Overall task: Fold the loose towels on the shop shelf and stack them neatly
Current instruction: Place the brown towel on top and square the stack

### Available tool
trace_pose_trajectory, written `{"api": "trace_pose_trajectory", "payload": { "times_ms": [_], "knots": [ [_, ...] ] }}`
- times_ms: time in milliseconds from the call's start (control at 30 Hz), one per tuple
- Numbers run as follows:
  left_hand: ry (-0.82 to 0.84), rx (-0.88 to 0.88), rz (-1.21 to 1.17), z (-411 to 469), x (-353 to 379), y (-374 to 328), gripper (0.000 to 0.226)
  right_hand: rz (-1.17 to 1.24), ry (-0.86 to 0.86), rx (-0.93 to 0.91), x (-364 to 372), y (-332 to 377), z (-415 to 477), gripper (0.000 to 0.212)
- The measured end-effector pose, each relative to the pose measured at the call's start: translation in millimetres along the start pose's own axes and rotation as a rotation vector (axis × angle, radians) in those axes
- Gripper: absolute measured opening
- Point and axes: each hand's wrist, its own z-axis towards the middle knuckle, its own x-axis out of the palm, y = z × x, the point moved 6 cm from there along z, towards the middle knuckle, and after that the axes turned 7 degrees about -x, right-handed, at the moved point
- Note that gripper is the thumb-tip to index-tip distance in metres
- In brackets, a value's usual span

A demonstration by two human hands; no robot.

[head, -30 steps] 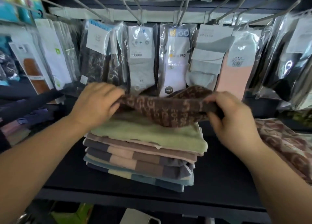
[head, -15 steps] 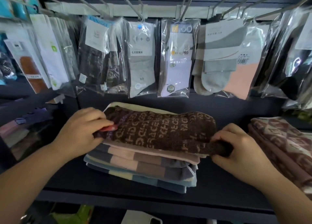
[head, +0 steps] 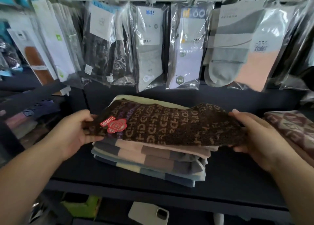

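The left hand (head: 74, 131) grips the left end of a folded brown towel (head: 169, 126) woven with pale lettering, thumb on top and fingers curled beneath. Just beside that thumb a red flower-shaped label (head: 113, 125) sits on the towel's upper face. The towel lies flat on top of a stack of folded striped towels (head: 153, 158) at the middle of the dark shelf (head: 237, 177) — a pale green layer shows at its far edge. The right hand (head: 254, 136) grasps the towel's right end the same way. Further right lies a reddish patterned towel (head: 292, 128). Beyond, packets of socks (head: 149, 43) hang in a row.
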Motion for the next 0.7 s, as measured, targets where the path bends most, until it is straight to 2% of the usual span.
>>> {"api": "trace_pose_trajectory", "payload": {
  "times_ms": [67,133,167,233,333,467,567,700],
  "knots": [
    [-0.023,-0.049,0.019,-1.6,3.0,2.5,0.011,0.04,0.001,0.037,0.6,-1.5,9.1,0.043],
    [-0.021,-0.087,0.023,-3.0,6.7,6.3,0.014,0.085,0.039,0.086,0.9,-4.6,19.2,0.073],
    [-0.006,-0.108,0.024,-5.4,9.4,6.7,0.016,0.089,0.059,0.104,1.9,-5.6,23.9,0.078],
    [0.044,-0.15,0.032,-12.3,13.6,4.2,0.017,0.071,0.088,0.103,5.0,-4.2,29.8,0.07],
    [0.142,-0.2,0.139,-20.9,20.6,-6.5,0.035,0.058,0.165,0.079,12.5,1.3,34.4,0.05],
    [0.145,-0.251,0.21,-16.9,31.8,-23.1,0.04,0.042,0.164,0.113,15.3,1.0,39.0,0.022],
    [0.058,-0.213,0.279,-3.7,35.9,-37.7,0.035,0.059,0.147,0.121,17.0,0.8,40.4,0.016],
    [0.024,-0.198,0.393,4.5,43.0,-58.0,0.015,0.104,0.119,0.066,15.3,9.8,46.3,0.019]
  ]
}}
